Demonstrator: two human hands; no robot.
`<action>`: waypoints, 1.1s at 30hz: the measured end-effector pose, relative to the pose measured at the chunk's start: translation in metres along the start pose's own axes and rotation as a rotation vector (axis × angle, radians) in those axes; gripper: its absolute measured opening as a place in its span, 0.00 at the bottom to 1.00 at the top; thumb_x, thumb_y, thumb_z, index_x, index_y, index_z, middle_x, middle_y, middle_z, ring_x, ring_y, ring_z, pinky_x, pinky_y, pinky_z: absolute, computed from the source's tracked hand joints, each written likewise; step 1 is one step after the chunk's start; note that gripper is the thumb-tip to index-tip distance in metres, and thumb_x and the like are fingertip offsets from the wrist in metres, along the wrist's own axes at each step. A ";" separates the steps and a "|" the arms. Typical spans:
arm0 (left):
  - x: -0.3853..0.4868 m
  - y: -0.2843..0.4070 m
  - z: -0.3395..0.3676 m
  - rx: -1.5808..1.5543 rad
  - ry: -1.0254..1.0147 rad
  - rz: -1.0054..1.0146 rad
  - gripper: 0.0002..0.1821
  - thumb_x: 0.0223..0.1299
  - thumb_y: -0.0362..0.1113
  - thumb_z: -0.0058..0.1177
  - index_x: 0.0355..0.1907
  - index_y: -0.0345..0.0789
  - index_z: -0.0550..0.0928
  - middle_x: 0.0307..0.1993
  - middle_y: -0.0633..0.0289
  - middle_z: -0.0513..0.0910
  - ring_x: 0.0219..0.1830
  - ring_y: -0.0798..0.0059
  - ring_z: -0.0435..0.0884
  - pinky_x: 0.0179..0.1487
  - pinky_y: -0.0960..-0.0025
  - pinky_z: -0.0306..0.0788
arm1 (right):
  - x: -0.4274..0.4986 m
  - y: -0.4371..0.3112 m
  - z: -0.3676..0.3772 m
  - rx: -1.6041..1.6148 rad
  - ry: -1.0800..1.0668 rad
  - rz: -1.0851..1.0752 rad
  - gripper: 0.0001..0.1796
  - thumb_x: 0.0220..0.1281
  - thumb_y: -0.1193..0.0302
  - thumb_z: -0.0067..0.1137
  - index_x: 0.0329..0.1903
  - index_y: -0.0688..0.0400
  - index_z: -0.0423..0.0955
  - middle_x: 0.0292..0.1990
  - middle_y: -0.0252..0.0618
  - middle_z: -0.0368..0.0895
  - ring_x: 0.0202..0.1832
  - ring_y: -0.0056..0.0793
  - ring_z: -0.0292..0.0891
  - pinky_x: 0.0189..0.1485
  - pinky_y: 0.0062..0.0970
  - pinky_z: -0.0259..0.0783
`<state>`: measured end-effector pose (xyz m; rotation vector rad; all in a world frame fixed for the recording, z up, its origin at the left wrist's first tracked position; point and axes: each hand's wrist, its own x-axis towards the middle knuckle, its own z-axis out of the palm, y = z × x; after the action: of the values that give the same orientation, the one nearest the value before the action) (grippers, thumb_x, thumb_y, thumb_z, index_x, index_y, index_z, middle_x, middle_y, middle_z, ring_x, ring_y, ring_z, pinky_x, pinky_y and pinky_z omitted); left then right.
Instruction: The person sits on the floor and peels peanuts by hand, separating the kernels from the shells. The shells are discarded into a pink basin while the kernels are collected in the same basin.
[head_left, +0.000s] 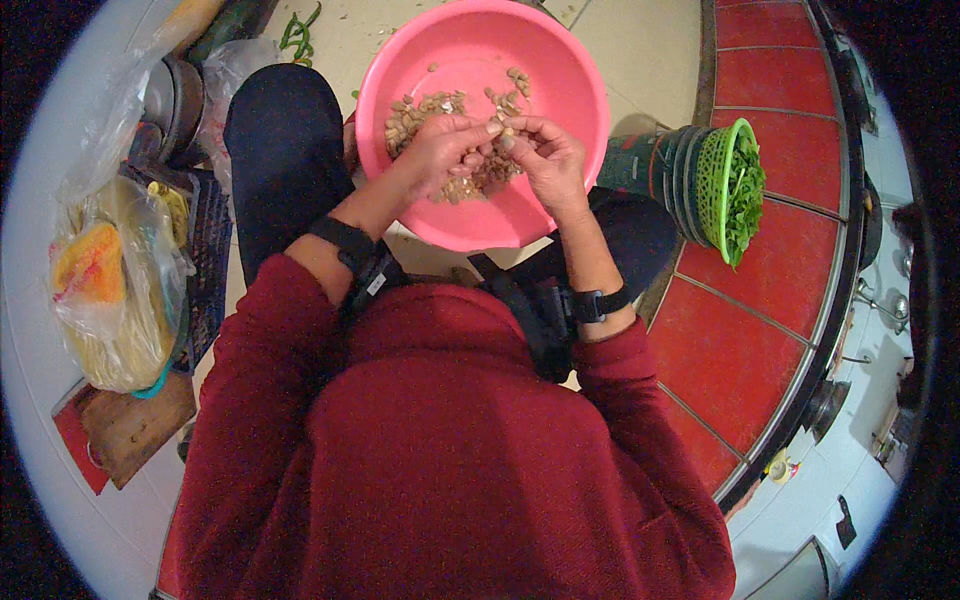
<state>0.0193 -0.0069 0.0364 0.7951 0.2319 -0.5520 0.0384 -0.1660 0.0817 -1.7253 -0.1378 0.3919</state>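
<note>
A pink plastic basin (480, 232) lies before me between my knees. In it are heaps of small brown pieces that look like nuts or beans in their shells (409, 120), with some lighter bits of shell among them. My left hand (450, 150) and my right hand (551, 157) meet over the basin's middle. Their fingertips pinch one small pale nut or bean (508, 132) between them. Part of the heap is hidden under the hands.
Right of the basin, a green plastic basket (716, 187) of leafy greens (744, 195) tops a dark stack. Green peppers (300, 37) lie on the floor at the upper left. A dark crate (210, 262), plastic bags (135, 322) and a wooden board (139, 427) stand at the left.
</note>
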 end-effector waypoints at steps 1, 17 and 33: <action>0.000 0.000 -0.001 -0.011 -0.039 -0.002 0.11 0.58 0.38 0.50 0.27 0.31 0.75 0.20 0.69 0.71 0.16 0.89 0.62 0.15 0.84 0.52 | -0.002 0.000 0.001 0.002 -0.002 -0.014 0.11 0.54 0.79 0.56 0.41 0.65 0.73 0.33 0.34 0.78 0.33 0.18 0.73 0.38 0.18 0.71; -0.004 -0.002 -0.012 0.039 -0.276 -0.060 0.09 0.59 0.36 0.49 0.33 0.31 0.77 0.21 0.69 0.72 0.16 0.90 0.62 0.15 0.86 0.54 | -0.018 -0.004 -0.004 -0.403 -0.050 -0.240 0.07 0.53 0.79 0.57 0.36 0.64 0.75 0.29 0.34 0.76 0.32 0.16 0.72 0.35 0.17 0.69; -0.002 -0.004 -0.016 0.073 -0.325 -0.170 0.08 0.55 0.31 0.51 0.34 0.27 0.77 0.22 0.66 0.73 0.16 0.89 0.62 0.15 0.86 0.54 | -0.028 0.001 -0.002 -0.491 -0.003 -0.216 0.07 0.46 0.76 0.63 0.24 0.63 0.72 0.21 0.32 0.73 0.23 0.15 0.67 0.26 0.18 0.66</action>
<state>0.0152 0.0030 0.0236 0.7478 -0.0216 -0.8444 0.0129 -0.1766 0.0864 -2.1651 -0.4489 0.2090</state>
